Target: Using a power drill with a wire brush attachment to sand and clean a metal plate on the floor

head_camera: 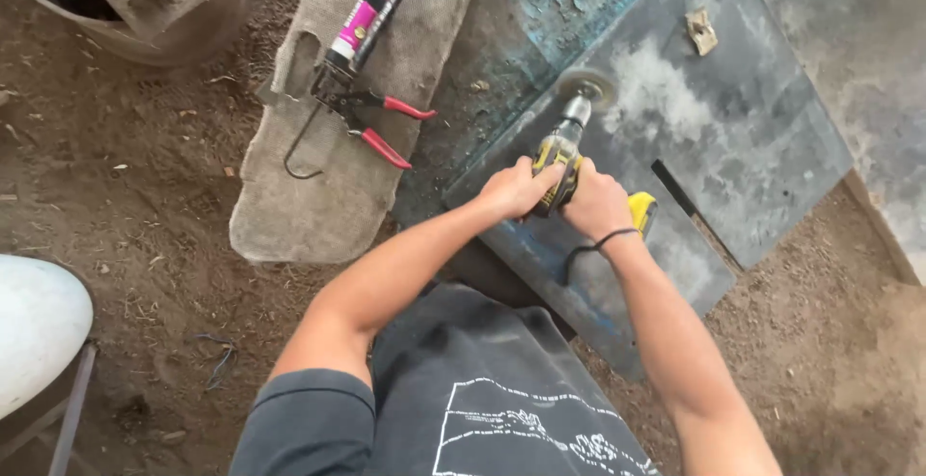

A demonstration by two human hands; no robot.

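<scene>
Both my hands grip a yellow and black cordless drill (562,153) fitted with a round wire wheel (585,86). My left hand (511,190) wraps the drill's body from the left. My right hand (598,204) holds the handle, a black band around its wrist. The wheel presses on a dark metal panel (733,138) with blue paint and a bare grey patch around the wheel.
Red-handled pliers (371,119) and a pink sealant tube in a caulking gun (371,3) lie on a grey cloth (318,206) to the left. A small metal clip (701,31) rests on the panel. Dirt ground surrounds it; a white rounded object (34,326) at lower left.
</scene>
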